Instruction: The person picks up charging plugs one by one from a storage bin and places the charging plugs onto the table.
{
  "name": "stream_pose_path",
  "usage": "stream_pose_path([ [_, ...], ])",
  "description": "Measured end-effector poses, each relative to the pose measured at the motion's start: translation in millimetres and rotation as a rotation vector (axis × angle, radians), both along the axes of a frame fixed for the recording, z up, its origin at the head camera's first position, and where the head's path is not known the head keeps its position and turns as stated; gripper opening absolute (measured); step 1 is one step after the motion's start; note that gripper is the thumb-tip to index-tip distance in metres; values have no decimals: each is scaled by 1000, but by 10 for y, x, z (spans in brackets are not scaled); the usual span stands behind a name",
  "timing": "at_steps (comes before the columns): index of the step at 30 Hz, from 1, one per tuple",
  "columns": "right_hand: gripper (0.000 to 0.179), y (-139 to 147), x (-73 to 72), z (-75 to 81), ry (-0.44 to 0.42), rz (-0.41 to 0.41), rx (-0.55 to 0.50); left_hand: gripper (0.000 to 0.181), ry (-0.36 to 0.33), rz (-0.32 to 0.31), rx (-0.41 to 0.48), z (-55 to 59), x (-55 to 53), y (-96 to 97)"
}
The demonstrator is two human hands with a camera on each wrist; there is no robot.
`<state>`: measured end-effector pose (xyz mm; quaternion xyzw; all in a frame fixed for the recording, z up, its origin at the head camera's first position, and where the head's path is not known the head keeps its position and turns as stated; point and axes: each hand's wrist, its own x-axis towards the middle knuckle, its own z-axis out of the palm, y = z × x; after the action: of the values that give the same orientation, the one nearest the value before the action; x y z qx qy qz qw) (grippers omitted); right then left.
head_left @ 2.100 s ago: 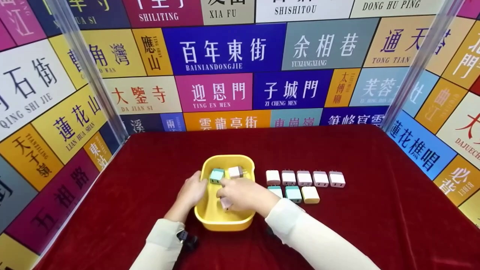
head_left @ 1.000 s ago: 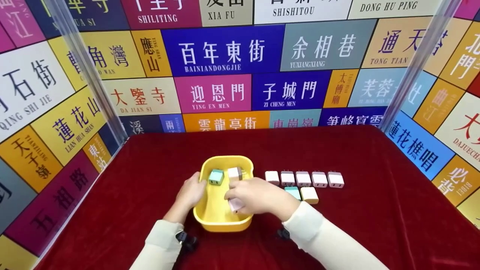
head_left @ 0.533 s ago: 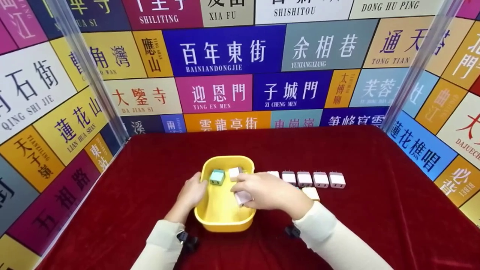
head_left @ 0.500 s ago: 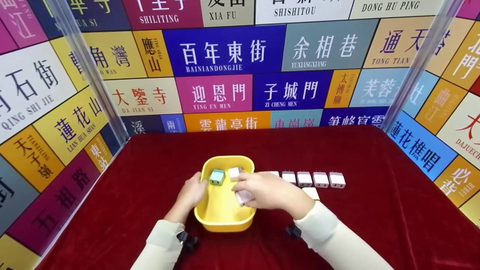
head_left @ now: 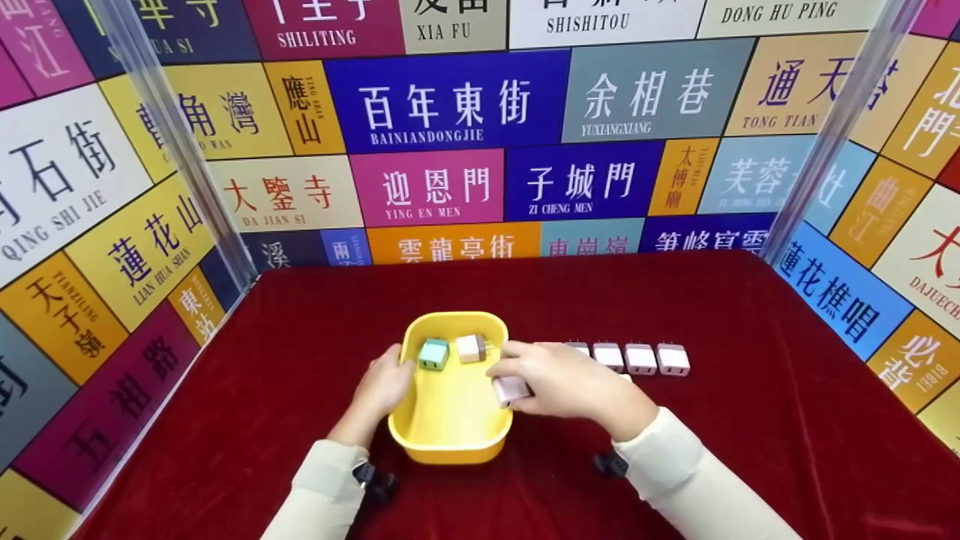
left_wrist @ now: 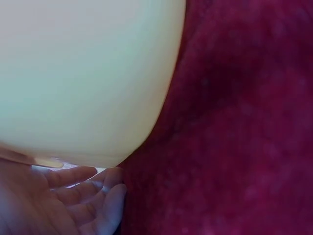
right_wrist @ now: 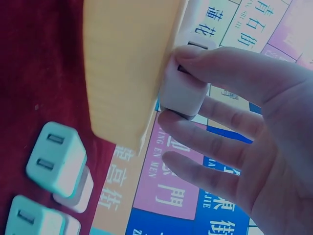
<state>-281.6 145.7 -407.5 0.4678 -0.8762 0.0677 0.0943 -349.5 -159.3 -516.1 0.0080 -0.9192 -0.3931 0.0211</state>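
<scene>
A yellow plastic bin point(head_left: 450, 442) stands on the dark red cloth. My left hand point(head_left: 385, 381) grips its left rim; in the left wrist view, the fingers point(left_wrist: 73, 196) lie along the outer wall. Over the bin's right rim, my right hand point(head_left: 562, 382) pinches a pinkish-white USB charger point(head_left: 512, 391) between thumb and fingers. Two USB ports show on its end in the right wrist view. Inside the bin lie a teal charger point(head_left: 434, 355) and a white charger with a brown base point(head_left: 471, 348), its prongs pointing right.
Right of the bin, several white chargers point(head_left: 640, 359) stand in a row. The right hand partly hides this row and a nearer one; teal chargers point(right_wrist: 56, 156) of it show in the right wrist view. Walls with coloured sign panels point(head_left: 450, 97) enclose the table.
My right hand has lifted the pinkish-white charger from the bin's middle and moved right to its right rim, covering more of the charger rows. The left hand and bin have stayed put.
</scene>
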Motion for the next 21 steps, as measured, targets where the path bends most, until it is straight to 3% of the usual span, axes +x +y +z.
stream_pose_path([
  [5, 40, 104, 4, -33, -3, -19, 5, 55, -6, 4, -22, -104, -73, -24],
  [12, 41, 266, 26, -83, 25, -35, 25, 56, -16, -6, -13, -32, -24, -13],
  [21, 40, 448, 35, -183, -24, -71, 70, 51, 8, -7, -18, -138, -104, -43],
])
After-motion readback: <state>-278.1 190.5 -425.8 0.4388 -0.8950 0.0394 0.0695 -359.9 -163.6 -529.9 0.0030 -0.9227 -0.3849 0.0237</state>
